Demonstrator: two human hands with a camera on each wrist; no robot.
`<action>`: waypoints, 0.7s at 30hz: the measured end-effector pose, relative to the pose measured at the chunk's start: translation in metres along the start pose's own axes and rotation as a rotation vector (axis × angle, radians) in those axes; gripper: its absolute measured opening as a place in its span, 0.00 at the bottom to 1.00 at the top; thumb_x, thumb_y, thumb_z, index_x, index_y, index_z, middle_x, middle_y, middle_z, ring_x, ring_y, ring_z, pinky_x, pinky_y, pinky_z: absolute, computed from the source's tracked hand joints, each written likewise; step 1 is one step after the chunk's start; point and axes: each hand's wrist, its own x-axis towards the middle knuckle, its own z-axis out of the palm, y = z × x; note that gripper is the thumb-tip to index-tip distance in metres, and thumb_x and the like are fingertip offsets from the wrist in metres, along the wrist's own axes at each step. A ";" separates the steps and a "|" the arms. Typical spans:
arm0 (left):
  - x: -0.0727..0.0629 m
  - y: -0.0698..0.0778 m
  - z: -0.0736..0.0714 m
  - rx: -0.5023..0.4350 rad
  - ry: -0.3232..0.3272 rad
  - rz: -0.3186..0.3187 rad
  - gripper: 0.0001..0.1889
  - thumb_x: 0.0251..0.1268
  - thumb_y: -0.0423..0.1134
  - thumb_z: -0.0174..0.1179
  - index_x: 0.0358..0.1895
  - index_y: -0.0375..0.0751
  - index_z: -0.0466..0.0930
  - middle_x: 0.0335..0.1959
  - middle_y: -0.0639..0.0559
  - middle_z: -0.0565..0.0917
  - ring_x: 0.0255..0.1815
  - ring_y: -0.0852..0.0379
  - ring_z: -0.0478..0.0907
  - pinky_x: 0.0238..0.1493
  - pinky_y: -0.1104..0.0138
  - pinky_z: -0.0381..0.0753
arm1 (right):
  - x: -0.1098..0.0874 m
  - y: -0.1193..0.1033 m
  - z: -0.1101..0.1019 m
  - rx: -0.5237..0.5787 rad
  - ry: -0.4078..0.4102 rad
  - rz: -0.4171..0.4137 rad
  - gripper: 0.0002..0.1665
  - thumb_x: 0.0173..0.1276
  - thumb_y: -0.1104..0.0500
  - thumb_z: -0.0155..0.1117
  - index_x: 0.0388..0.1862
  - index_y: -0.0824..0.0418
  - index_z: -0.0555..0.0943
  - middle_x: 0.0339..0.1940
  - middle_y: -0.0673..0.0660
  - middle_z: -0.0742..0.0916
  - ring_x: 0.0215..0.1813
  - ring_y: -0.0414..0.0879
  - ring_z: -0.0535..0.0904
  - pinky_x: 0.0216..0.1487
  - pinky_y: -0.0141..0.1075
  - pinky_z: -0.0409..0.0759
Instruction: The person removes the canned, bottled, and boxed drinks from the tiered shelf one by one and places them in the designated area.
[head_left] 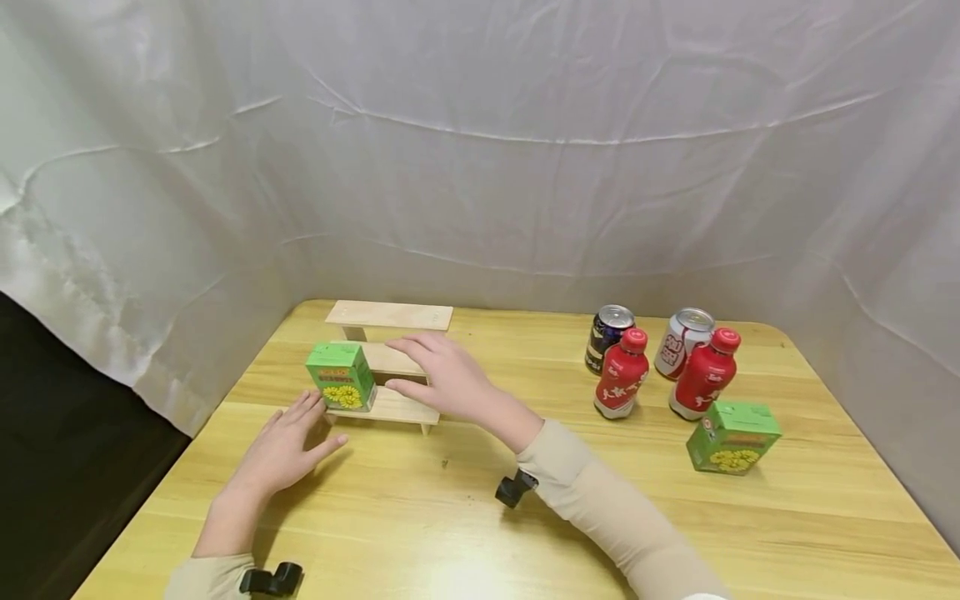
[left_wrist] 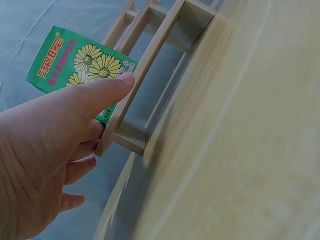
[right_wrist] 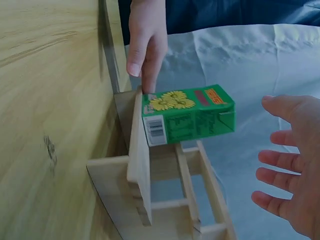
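Note:
A green drink carton (head_left: 341,379) with yellow flowers stands upright on the lowest step of a small wooden tiered rack (head_left: 393,404), at its left end. My left hand (head_left: 281,446) is beside the rack's left front corner with its fingers extended and thumb spread; in the left wrist view the thumb lies in front of the carton (left_wrist: 82,67), and whether it touches cannot be told. My right hand (head_left: 453,375) hovers over the rack's right part, fingers apart and holding nothing. In the right wrist view a gap shows between that hand (right_wrist: 295,160) and the carton (right_wrist: 190,115).
At the table's right stand a dark can (head_left: 606,337), a white can (head_left: 681,343), two red bottles (head_left: 622,375) and a second green carton (head_left: 733,437). Pale cloth (head_left: 525,167) hangs behind the wooden table (head_left: 420,508), with black cloth (head_left: 67,467) at the left.

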 end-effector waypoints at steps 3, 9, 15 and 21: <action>0.000 -0.001 0.001 0.001 0.003 0.004 0.44 0.66 0.65 0.53 0.71 0.30 0.63 0.75 0.33 0.59 0.77 0.34 0.54 0.74 0.36 0.51 | 0.008 -0.004 0.008 -0.019 -0.024 0.015 0.35 0.69 0.38 0.59 0.70 0.51 0.70 0.63 0.51 0.80 0.65 0.47 0.75 0.69 0.43 0.74; 0.000 -0.001 0.001 -0.002 0.006 0.009 0.44 0.66 0.65 0.53 0.71 0.30 0.63 0.75 0.33 0.59 0.77 0.34 0.55 0.73 0.36 0.52 | 0.019 -0.011 0.026 -0.059 -0.095 0.039 0.38 0.70 0.35 0.54 0.73 0.50 0.66 0.67 0.50 0.78 0.68 0.46 0.73 0.70 0.43 0.73; -0.001 -0.001 0.001 -0.005 0.004 0.008 0.44 0.66 0.65 0.53 0.71 0.30 0.63 0.75 0.33 0.60 0.77 0.34 0.55 0.74 0.36 0.52 | 0.028 -0.015 0.039 -0.065 -0.106 0.055 0.39 0.71 0.35 0.53 0.75 0.51 0.64 0.68 0.51 0.77 0.69 0.46 0.72 0.72 0.42 0.71; -0.001 -0.001 0.001 -0.006 0.007 0.007 0.44 0.66 0.65 0.53 0.71 0.30 0.63 0.75 0.33 0.60 0.76 0.34 0.55 0.73 0.36 0.52 | 0.040 -0.020 0.048 -0.077 -0.104 0.056 0.40 0.71 0.35 0.53 0.75 0.53 0.63 0.68 0.51 0.77 0.68 0.46 0.73 0.70 0.40 0.73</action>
